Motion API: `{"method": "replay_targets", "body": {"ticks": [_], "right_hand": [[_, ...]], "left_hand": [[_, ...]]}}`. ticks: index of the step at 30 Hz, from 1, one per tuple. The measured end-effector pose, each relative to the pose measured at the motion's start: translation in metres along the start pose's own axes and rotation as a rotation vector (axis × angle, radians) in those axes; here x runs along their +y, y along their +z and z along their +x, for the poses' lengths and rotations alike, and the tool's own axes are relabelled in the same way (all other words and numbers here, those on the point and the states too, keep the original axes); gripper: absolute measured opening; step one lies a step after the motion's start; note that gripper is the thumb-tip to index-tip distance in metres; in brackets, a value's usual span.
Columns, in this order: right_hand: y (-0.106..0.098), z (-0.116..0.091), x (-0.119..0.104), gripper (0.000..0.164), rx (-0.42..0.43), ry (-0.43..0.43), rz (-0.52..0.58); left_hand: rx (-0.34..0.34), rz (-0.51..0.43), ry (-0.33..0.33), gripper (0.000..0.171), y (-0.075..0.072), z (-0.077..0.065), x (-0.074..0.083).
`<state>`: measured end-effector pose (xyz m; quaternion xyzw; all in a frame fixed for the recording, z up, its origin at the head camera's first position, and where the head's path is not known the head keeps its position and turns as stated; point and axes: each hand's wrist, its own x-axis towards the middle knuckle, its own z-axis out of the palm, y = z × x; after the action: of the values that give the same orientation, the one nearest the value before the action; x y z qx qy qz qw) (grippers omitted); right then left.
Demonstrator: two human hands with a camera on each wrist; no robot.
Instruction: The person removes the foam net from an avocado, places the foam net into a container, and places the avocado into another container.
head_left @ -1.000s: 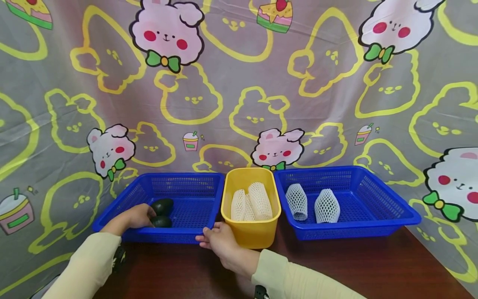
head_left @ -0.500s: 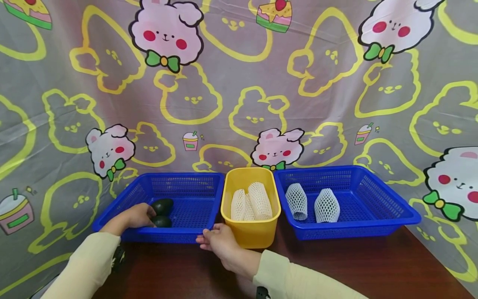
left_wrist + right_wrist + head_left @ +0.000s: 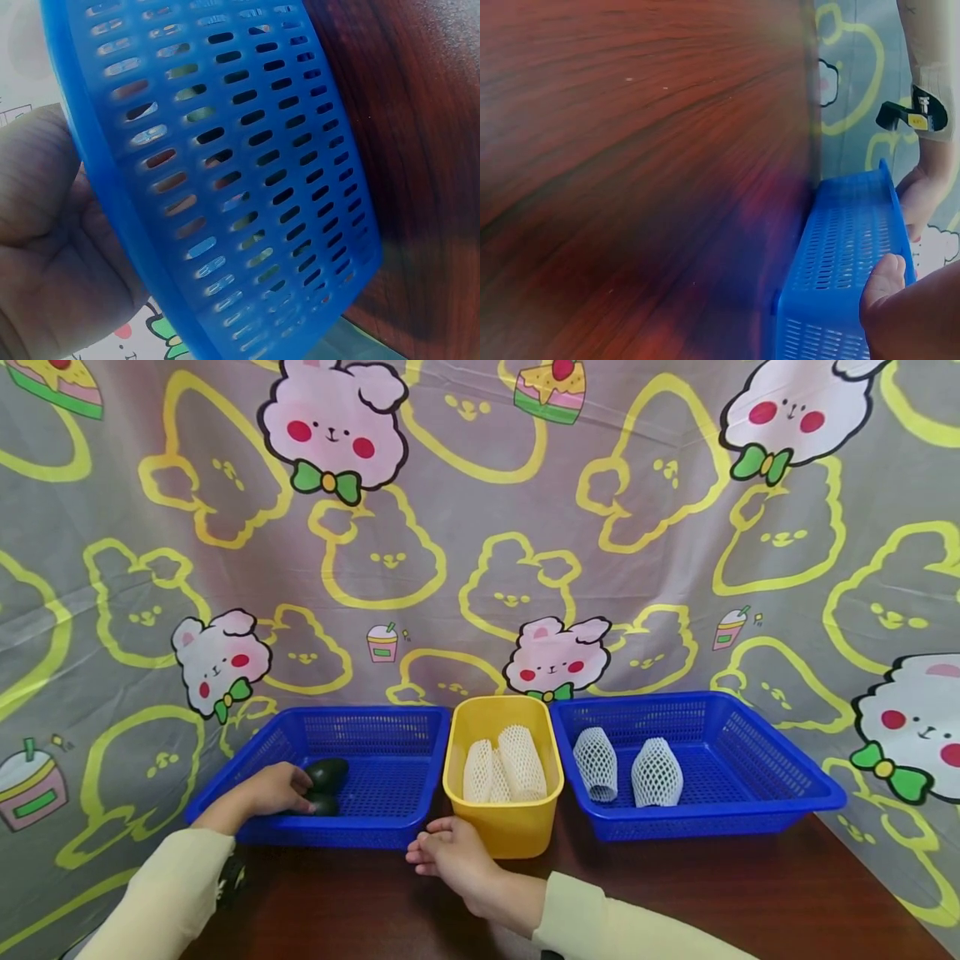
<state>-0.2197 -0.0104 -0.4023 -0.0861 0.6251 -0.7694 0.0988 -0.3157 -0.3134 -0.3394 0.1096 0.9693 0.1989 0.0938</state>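
Two dark green avocados lie in the left part of the left blue basket (image 3: 382, 818). My left hand (image 3: 273, 789) reaches over the basket's front rim, its fingers and thumb gripping the nearer avocado (image 3: 325, 804) and partly hiding it. The farther avocado (image 3: 327, 772) lies right beside those fingers. In the left wrist view the basket wall (image 3: 247, 150) hides the fingertips. My right hand (image 3: 457, 860) holds nothing; its fingers are loosely bent near the basket's front right corner, in front of the yellow bin (image 3: 517, 835).
White foam net sleeves (image 3: 522, 764) stand in the yellow bin. To its right, another blue basket (image 3: 712, 818) holds two net-covered pieces, one a foam net sleeve (image 3: 657, 774). A patterned cloth (image 3: 480, 568) hangs behind, and the dark wooden table (image 3: 337, 902) lies in front.
My right hand has come off the left basket's front corner and shifted slightly right and toward me. My left hand has risen a little, its thumb now showing on the nearer avocado.
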Motion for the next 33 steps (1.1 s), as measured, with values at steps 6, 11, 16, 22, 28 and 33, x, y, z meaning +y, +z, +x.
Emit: {"method": "replay_targets", "body": {"ticks": [6,11,16,22,28,33], "right_hand": [[-0.01,-0.011,-0.007,0.016,-0.042,-0.024,-0.047],[-0.02,-0.02,-0.022,0.016,-0.086,-0.069,-0.072],[-0.032,-0.025,-0.041,0.017,-0.137,-0.162,-0.136],[-0.047,-0.027,-0.061,0.021,-0.149,-0.218,-0.18],[-0.064,-0.026,-0.075,0.024,-0.109,-0.239,-0.264],[-0.079,-0.026,-0.085,0.023,-0.021,-0.234,-0.328]], "left_hand": [[0.012,-0.016,0.015,0.054,-0.002,-0.003,0.001],[0.03,-0.027,0.026,0.055,-0.005,-0.006,0.006],[0.091,-0.038,0.08,0.055,-0.006,-0.011,0.018],[0.137,-0.049,0.111,0.059,-0.001,-0.017,0.038],[0.172,-0.091,0.151,0.057,0.004,-0.021,0.061],[0.206,-0.143,0.193,0.052,0.007,-0.027,0.086]]}}
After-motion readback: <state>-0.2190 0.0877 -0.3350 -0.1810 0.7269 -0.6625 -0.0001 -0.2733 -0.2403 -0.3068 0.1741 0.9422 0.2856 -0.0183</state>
